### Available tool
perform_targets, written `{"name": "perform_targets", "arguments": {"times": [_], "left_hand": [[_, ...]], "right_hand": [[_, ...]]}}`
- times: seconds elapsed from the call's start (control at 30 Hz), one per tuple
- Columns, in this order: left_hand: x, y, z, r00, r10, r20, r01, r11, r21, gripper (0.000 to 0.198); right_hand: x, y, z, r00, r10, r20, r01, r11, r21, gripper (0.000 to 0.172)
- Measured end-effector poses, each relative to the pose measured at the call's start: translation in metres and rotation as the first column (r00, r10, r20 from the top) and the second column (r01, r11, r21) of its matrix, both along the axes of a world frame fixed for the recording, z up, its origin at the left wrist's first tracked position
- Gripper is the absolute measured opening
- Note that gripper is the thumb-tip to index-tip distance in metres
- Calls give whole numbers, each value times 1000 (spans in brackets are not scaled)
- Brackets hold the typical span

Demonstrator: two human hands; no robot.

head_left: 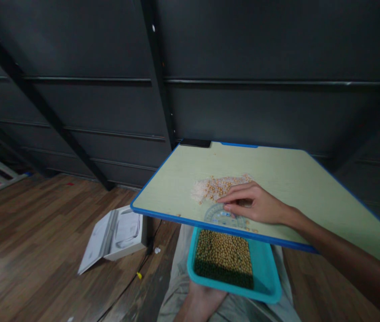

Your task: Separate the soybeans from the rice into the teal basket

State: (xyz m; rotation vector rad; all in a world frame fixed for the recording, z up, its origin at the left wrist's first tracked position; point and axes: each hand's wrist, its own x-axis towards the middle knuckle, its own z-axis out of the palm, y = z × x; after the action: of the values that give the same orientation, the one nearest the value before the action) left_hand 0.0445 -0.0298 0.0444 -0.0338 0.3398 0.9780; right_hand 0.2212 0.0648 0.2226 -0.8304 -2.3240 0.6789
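Note:
A folding table [172, 188] with a pale top and blue rim carries a heap of white rice-like grains [197, 191] mixed with yellow soybeans [221, 183]. My right hand [255, 203] rests at the near edge of this heap, thumb and fingers drawn together in a pinch; anything between the fingertips is too small to tell. Beneath its fingers lies a clear protractor [215, 215] near the table's front rim. Below that rim, a teal tray [265, 273] full of soybeans [225, 252] sits over my lap. My left hand [206, 297] supports it from underneath, fingers hidden.
A black flat object [195, 143] lies at the table's far left corner. Left of my legs, an open white box [122, 232] and a black cable [131, 281] are on the wooden floor [49, 241]. A dark panelled wall [243, 49] stands behind the table.

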Motion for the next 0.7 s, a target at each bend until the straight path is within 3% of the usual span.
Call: {"name": "perform_targets", "arguments": {"times": [0.17, 0.33, 0.57, 0.7], "left_hand": [[1, 1, 5, 996, -22, 88, 29, 997, -77, 32], [0, 1, 6, 999, -30, 40, 34, 994, -104, 33], [-4, 0, -8, 999, -40, 4, 40, 998, 41, 36], [-6, -1, -10, 999, -52, -8, 52, 997, 54, 38]], "right_hand": [[-1, 3, -3, 999, -38, -8, 38, 996, 76, 23], [0, 6, -4, 995, -96, 4, 94, 983, 159, 24], [3, 13, -11, 981, -196, 7, 188, 954, 234, 25], [3, 12, -9, 974, -222, -41, 225, 945, 236, 25]]}}
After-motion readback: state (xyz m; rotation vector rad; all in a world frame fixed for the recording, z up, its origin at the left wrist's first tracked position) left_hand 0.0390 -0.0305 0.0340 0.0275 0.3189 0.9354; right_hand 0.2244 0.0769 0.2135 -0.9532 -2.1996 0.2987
